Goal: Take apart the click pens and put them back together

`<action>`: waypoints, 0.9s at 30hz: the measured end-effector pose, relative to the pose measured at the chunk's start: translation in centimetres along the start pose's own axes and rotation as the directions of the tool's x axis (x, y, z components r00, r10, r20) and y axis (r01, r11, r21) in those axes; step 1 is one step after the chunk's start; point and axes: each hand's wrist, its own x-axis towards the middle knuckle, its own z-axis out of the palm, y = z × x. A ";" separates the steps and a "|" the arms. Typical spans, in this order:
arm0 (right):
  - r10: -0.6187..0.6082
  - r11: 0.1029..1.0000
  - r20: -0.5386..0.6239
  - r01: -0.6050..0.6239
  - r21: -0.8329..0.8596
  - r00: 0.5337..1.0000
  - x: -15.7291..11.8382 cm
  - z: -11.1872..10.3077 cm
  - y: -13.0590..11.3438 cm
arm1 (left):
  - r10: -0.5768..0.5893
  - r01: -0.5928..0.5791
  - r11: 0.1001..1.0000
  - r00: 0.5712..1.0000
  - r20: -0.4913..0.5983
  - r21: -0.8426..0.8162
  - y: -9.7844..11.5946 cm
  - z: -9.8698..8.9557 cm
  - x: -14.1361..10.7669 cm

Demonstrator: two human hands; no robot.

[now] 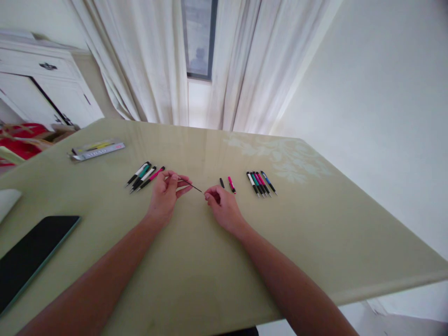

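My left hand [165, 192] pinches a thin dark pen refill [193, 186] between thumb and fingers. The refill slants down to the right, toward my right hand [223, 205]. The right fingertips are pinched together at the refill's lower end; whatever small part they hold is too small to make out. Just beyond the right hand lie a short black pen part [221, 182] and a pink and black pen barrel part [231, 185]. Several pens [145, 176] lie left of my left hand, white, green and pink with black grips. Another row of pens [261, 184] lies to the right.
A clear plastic packet [98, 150] with yellow contents lies at the table's far left. A dark tablet [37, 254] rests at the near left, with a white object [7, 201] behind it. Curtains and a wall border the pale green table [315, 233].
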 end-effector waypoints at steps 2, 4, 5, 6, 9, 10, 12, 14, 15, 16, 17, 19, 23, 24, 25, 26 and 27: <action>-0.002 1.000 -0.008 0.002 0.003 1.000 0.0 0.0 0.0 | 0.025 -0.025 1.000 1.000 -0.015 -0.011 0.0 -0.1 0.1; -0.006 1.000 -0.013 0.006 0.008 1.000 0.0 0.1 0.0 | 0.026 -0.026 1.000 0.999 -0.022 -0.015 0.0 -0.1 0.1; -0.010 1.000 -0.013 0.010 0.010 1.000 0.0 0.1 -0.1 | 0.017 -0.017 1.000 1.000 -0.015 -0.015 0.0 0.0 0.1; -0.014 1.000 -0.012 0.015 0.011 1.000 0.0 0.1 -0.1 | 0.007 -0.007 1.000 1.000 -0.003 -0.015 0.0 0.0 0.1; -0.026 1.000 -0.013 0.026 0.011 1.000 -0.1 0.1 0.0 | -0.010 0.010 1.000 0.999 0.037 -0.008 0.0 0.3 -0.2; -0.027 1.000 -0.015 0.028 0.013 1.000 -0.1 0.1 0.0 | -0.009 0.009 1.000 0.999 0.045 -0.003 0.0 0.4 -0.3; -0.034 0.999 -0.024 0.034 0.019 0.999 -0.1 0.1 0.1 | -0.008 0.007 1.000 0.998 0.067 0.013 0.1 0.5 -0.5; -0.043 0.999 -0.040 0.044 0.022 0.998 0.0 0.2 0.2 | -0.031 0.027 0.999 0.992 0.121 0.032 0.2 0.5 -0.6; -0.047 0.999 -0.053 0.048 0.024 0.998 0.0 0.2 0.2 | -0.052 0.046 0.998 0.987 0.150 0.039 0.2 0.5 -0.7; -0.048 0.998 -0.066 0.050 0.027 0.997 0.0 0.2 0.2 | -0.074 0.067 0.997 0.982 0.174 0.044 0.2 0.5 -0.8; -0.047 0.998 -0.082 0.050 0.034 0.996 0.1 0.2 0.2 | -0.095 0.088 0.995 0.977 0.190 0.045 0.2 0.5 -0.8; -0.043 0.997 -0.112 0.050 0.059 0.993 0.1 0.1 0.1 | -0.130 0.123 0.991 0.969 0.211 0.045 0.3 0.5 -1.0; -0.050 0.989 -0.157 0.071 0.130 0.986 0.1 0.2 -0.4 | -0.207 0.184 0.978 0.924 0.321 0.101 0.4 0.6 -1.4; -0.051 0.987 -0.162 0.074 0.140 0.985 0.1 0.3 -0.5 | -0.221 0.189 0.974 0.912 0.345 0.123 0.4 0.6 -1.5; -0.050 0.987 -0.165 0.074 0.141 0.985 0.1 0.3 -0.6 | -0.229 0.190 0.972 0.905 0.358 0.141 0.4 0.6 -1.5; -0.047 0.989 -0.166 0.069 0.131 0.985 0.0 0.3 -0.7 | -0.229 0.186 0.971 0.904 0.361 0.152 0.4 0.7 -1.5; -0.044 0.993 -0.167 0.062 0.105 0.985 0.1 0.2 -0.7 | -0.223 0.179 0.972 0.908 0.356 0.153 0.4 0.7 -1.5</action>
